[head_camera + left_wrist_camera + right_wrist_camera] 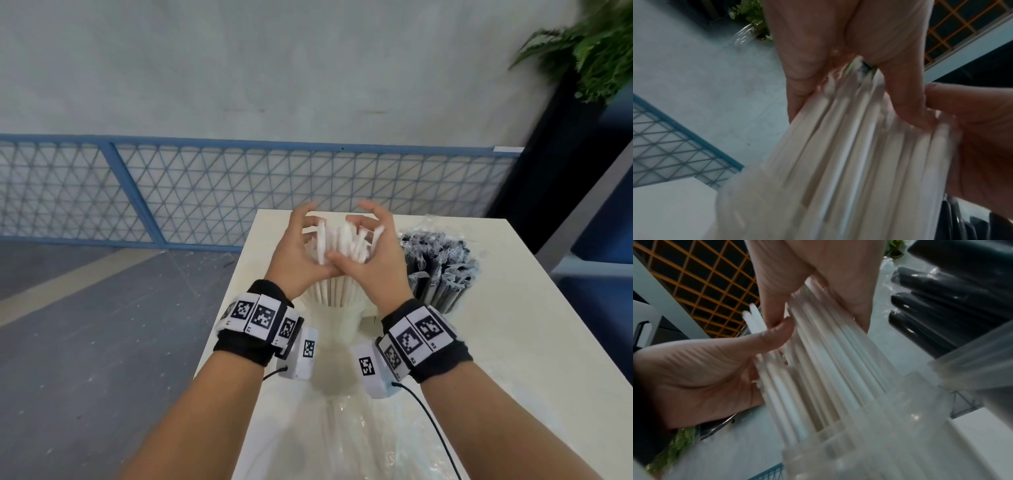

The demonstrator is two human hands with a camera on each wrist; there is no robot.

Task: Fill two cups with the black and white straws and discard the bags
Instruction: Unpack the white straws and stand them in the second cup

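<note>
A bundle of white straws stands in a clear cup on the white table. My left hand and right hand cup the bundle from either side, fingers curled round it, thumbs meeting at the front. In the left wrist view my left hand holds the white straws. The right wrist view has my right hand on the white straws above the cup. Black straws fill a second cup to the right.
A clear plastic bag lies on the table's near end, below my wrists. More clear plastic sits behind the black straws. A blue mesh fence runs beyond the table and a potted plant stands at the far right.
</note>
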